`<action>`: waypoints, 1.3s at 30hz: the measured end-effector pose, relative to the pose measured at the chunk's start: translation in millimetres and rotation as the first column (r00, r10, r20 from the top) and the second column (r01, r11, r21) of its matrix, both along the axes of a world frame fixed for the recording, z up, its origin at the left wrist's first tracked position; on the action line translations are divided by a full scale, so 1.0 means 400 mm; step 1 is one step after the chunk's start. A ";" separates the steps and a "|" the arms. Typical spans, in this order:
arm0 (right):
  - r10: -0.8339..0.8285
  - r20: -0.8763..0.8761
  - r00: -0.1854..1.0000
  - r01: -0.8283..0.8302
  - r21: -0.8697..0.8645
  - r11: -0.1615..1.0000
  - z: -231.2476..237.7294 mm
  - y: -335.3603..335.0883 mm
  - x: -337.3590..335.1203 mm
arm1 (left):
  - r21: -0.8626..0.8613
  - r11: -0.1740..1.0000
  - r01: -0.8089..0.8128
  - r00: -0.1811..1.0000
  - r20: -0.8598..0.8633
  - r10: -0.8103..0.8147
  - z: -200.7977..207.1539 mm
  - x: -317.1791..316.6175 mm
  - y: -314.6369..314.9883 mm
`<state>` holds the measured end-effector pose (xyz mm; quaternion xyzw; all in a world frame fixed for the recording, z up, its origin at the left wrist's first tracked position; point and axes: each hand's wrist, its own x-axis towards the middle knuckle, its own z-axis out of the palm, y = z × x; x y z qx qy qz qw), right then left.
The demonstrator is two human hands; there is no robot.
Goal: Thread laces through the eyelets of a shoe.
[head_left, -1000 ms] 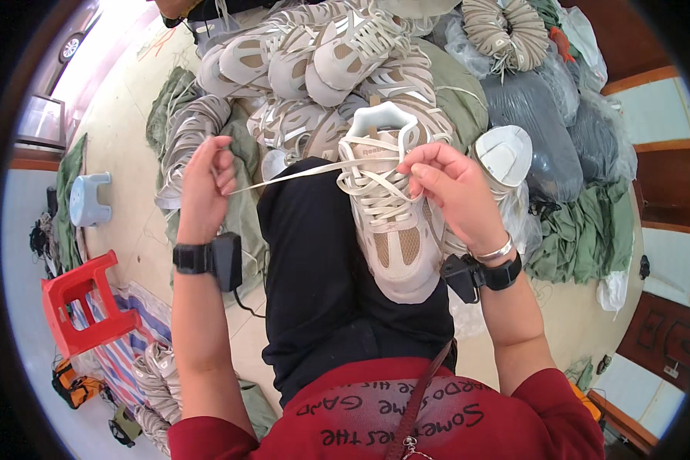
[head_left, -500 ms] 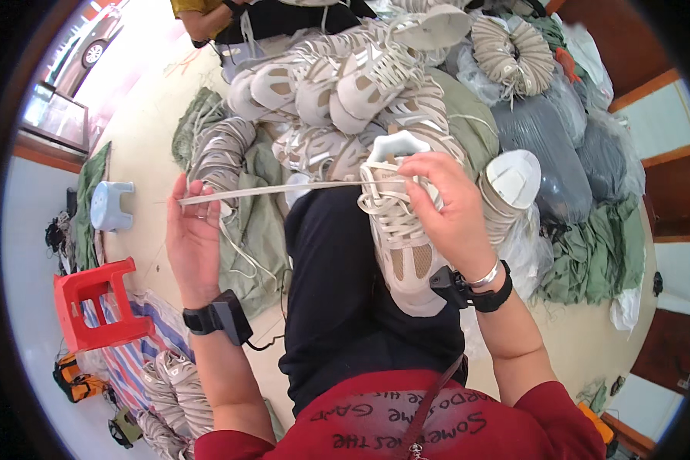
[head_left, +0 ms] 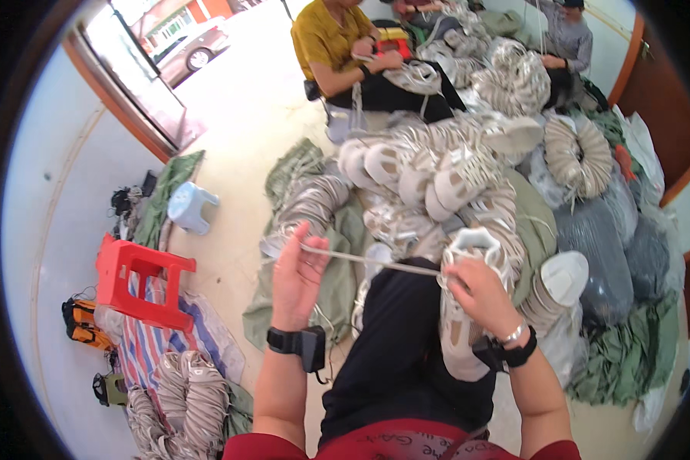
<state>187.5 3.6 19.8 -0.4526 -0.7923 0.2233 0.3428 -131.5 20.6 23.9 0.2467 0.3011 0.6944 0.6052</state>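
A beige sneaker (head_left: 461,349) rests on my right thigh, toe pointing toward me. My right hand (head_left: 483,295) is closed at its tongue and upper eyelets, fingers pinched on lace there and covering part of the lacing. A flat cream shoelace (head_left: 376,262) runs taut from the shoe across to my left hand (head_left: 300,268), which holds its far stretch between thumb and fingers. That hand is raised left of my knee, palm partly turned inward.
Beyond my knees lies a heap of similar sneakers (head_left: 460,180), with grey plastic bags (head_left: 598,261) on its right. A red stool (head_left: 142,280) and a pale blue stool (head_left: 193,207) stand at left. A co-worker in a yellow top (head_left: 326,42) sits at the back; other people sit farther off.
The view has swung up and left, bringing co-workers into sight. My left hand is now closer to the shoe, and the stretch of lace between my hands looks shorter.
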 end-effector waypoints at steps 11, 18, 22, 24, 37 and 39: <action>0.041 -0.081 0.996 -0.039 0.023 0.999 0.004 -0.076 0.023 | -0.212 0.972 0.099 0.994 -0.034 -0.108 -0.061 0.028 -0.010; 0.089 -0.067 0.994 -0.089 0.003 0.996 -0.046 -0.097 0.045 | -0.317 0.907 0.276 0.810 -0.432 -0.397 -0.070 0.121 0.007; 0.105 -0.063 0.992 -0.102 0.055 0.993 -0.026 -0.078 0.033 | -0.320 0.874 0.365 0.535 -0.696 -0.479 -0.031 0.193 0.035; 0.099 -0.130 0.986 -0.092 0.061 0.994 -0.032 -0.064 0.031 | -0.218 0.883 0.415 0.304 -0.882 -0.361 -0.048 0.231 0.057; 0.073 -0.258 0.963 -0.073 0.009 0.997 -0.065 -0.085 0.043 | 0.026 0.752 0.658 -0.321 -0.894 0.312 -0.061 0.349 0.078; 0.080 -0.259 0.963 -0.080 0.011 0.997 -0.065 -0.085 0.042 | 0.003 0.742 0.670 -0.348 -0.882 0.318 -0.059 0.350 0.083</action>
